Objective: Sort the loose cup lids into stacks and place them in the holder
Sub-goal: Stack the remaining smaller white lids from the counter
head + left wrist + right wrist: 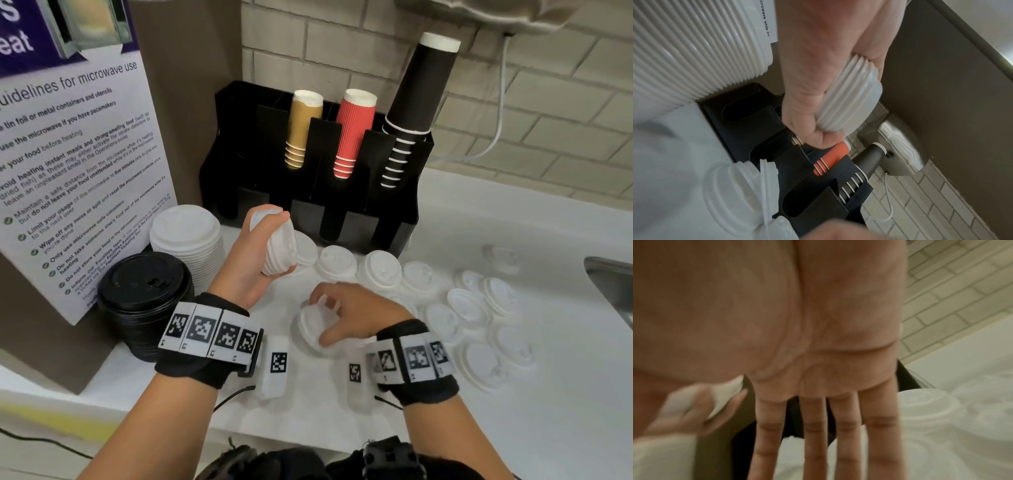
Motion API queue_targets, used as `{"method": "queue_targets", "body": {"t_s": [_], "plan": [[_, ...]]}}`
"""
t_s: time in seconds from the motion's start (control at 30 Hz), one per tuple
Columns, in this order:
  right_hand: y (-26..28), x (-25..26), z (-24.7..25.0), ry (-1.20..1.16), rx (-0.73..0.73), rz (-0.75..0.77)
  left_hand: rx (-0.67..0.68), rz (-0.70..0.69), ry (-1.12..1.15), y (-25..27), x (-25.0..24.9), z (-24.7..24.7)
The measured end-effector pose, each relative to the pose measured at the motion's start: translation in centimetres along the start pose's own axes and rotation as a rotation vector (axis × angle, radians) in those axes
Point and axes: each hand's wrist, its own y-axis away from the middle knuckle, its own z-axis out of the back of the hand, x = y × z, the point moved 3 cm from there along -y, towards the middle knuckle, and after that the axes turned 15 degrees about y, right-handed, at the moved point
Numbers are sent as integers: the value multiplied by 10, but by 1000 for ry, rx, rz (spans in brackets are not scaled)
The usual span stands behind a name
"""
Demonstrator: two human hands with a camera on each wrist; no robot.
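Note:
My left hand [274, 240] grips a short stack of white lids [279, 250], held on edge above the counter in front of the black holder [394, 222]. The left wrist view shows the same stack [851, 100] wrapped by my left fingers [813, 129]. My right hand [322, 318] is over a single white lid [310, 329] near the counter's front, thumb at its near rim and fingers at its far rim. In the right wrist view those fingers [816, 434] stretch out long. Several loose white lids [466, 308] lie scattered to the right.
A tall stack of white lids [186, 236] and a stack of black lids [144, 284] stand at the left beside a microwave sign [68, 154]. The holder's upper slots carry brown [301, 130], red [352, 133] and black cups [418, 102]. A sink [613, 281] lies far right.

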Motion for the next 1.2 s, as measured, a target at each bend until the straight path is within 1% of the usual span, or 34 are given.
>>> {"method": "queue_targets", "body": {"t_s": [0.07,0.17,0.23,0.3,0.43,0.53,0.7,0.8,0.9,1.07,1.2], "plan": [[8,-9,17,-245,-142,38,10,6,-1,1,2,0],[19,-11,38,-592,-422,119,21,4,22,3,7,-3],[22,-3,42,-720,-530,166,47,-20,14,6,10,-8],[21,8,40,-760,-579,197,111,-50,-15,11,11,-14],[19,17,36,-754,-618,223,214,-71,-64,18,15,-21],[21,15,40,-722,-606,249,272,-44,-114,21,15,-23],[24,14,44,-691,-573,286,315,-28,-159,23,13,-21],[24,15,43,-702,-582,293,306,-34,-159,24,14,-21],[22,17,40,-730,-600,308,270,-44,-135,25,15,-22],[16,18,39,-752,-603,327,235,-30,-89,25,16,-23],[9,22,43,-697,-568,367,154,-24,-54,22,12,-17]]}}
